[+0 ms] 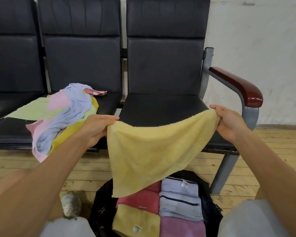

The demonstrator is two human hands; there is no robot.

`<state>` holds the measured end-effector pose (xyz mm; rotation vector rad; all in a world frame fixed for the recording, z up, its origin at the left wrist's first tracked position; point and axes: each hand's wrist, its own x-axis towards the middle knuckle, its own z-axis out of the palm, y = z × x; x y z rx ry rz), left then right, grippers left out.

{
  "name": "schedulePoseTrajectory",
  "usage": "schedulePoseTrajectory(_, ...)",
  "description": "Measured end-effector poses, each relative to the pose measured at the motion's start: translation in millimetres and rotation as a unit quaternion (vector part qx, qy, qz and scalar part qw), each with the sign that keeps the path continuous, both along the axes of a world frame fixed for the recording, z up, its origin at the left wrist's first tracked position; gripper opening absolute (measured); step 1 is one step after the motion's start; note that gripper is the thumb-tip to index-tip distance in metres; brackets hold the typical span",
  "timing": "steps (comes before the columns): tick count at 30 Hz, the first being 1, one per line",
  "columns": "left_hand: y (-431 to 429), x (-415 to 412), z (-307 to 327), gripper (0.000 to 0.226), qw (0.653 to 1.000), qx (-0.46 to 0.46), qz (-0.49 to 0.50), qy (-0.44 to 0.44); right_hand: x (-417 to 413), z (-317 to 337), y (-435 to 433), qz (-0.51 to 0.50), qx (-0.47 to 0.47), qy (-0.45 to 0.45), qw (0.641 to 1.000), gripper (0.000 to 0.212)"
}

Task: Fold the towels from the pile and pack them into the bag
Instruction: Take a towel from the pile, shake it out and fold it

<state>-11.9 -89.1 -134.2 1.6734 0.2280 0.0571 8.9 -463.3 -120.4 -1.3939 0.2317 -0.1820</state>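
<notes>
A pale yellow towel (150, 151) hangs spread in the air in front of the right-hand seat. My left hand (97, 128) pinches its upper left corner and my right hand (228, 122) pinches its upper right corner. Its lower tip droops over a dark open bag (210, 207) on the floor between my knees. Inside the bag lie folded towels: red (140, 200), yellow (135, 221), light blue with a dark stripe (179, 200) and purple (181, 226). A loose pile of towels (61, 117) in green, pink, blue and yellow lies on the middle seat.
A row of dark padded seats (162, 106) stands against a white wall, with a reddish armrest (237, 86) and a grey metal leg (224, 171) at the right. The floor is light wooden boards. My shoe (71, 204) rests left of the bag.
</notes>
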Motion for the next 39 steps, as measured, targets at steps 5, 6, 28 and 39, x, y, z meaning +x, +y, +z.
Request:
schedulePoseTrajectory(5, 4, -1, 4, 0.022, 0.998, -0.062, 0.011, -0.025, -3, 1, -2, -0.014, 0.042, 0.0, 0.999, 0.023)
schedulePoseTrajectory(6, 4, -1, 5, 0.022, 0.997, -0.062, 0.016, -0.037, -3, 1, -2, -0.015, 0.047, 0.002, 0.999, 0.022)
schedulePoseTrajectory(28, -1, 2, -1, 0.006, 0.916, 0.282, 0.181, -0.223, -2, -6, 11, -0.01, -0.528, -0.057, 0.847, 0.019)
schedulePoseTrajectory(39, -15, -9, 7, 0.012, 0.975, 0.11, -0.063, -0.184, 1, -7, 14, 0.106, -0.413, -0.024, 0.904, 0.014)
